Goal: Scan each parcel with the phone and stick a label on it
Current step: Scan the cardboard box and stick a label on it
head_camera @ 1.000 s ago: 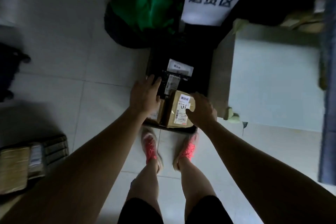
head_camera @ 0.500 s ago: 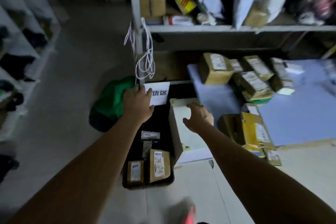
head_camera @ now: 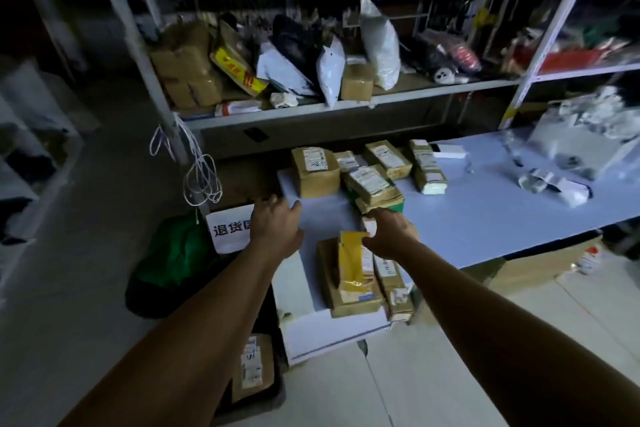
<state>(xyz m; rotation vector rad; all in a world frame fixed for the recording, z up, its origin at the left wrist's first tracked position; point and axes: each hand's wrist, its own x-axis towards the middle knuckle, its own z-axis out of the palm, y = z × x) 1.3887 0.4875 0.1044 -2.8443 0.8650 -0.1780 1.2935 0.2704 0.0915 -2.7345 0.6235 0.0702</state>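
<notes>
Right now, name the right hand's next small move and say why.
Probably lower the right hand onto the flat yellow paper parcel and grip it: the hand is right at its far end, seems to hold nothing, and the open left hand is empty too.

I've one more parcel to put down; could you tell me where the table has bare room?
The widest bare stretch of table lies right of the right hand, between the back cluster of boxes and the front edge. A smaller patch lies between the left hand and the big brown box. Crowded: the yellow parcel stack; the grey bags.
</notes>
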